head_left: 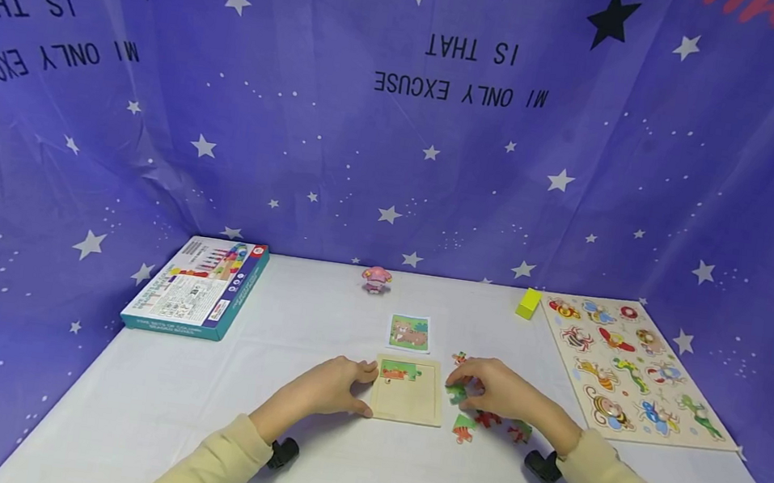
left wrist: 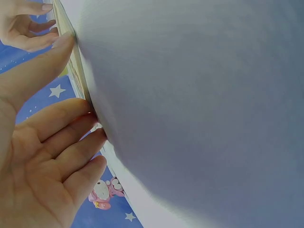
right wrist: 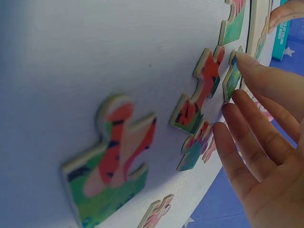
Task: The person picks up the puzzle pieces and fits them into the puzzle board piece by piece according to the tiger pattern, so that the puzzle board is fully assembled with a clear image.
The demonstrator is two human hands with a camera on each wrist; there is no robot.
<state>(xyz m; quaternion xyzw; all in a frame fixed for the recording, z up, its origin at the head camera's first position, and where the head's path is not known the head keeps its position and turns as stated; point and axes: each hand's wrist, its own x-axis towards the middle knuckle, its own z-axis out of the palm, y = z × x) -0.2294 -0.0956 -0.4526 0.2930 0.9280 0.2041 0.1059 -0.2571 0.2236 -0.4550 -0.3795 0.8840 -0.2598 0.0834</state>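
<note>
A wooden puzzle tray [head_left: 407, 407] lies flat on the table. One joined strip of green and orange puzzle pieces [head_left: 398, 370] is in its upper left corner. My left hand [head_left: 331, 388] touches the tray's left edge, thumb near the lower corner and fingers higher up, fairly straight in the left wrist view. Right of the tray, my right hand [head_left: 495, 390] pinches a green and blue puzzle piece [right wrist: 232, 78] between thumb and fingers. Loose tiger-striped pieces lie under and around that hand, among them a green and orange piece [head_left: 463, 428] and a large-looking piece [right wrist: 111, 166].
A bear picture card [head_left: 409, 333] lies behind the tray. Farther back stand a pink figurine [head_left: 376, 279] and a yellow block [head_left: 529, 303]. A boxed toy set [head_left: 197, 286] is at the left, an insect peg board [head_left: 634, 372] at the right. A starry curtain [head_left: 398, 153] backs the table.
</note>
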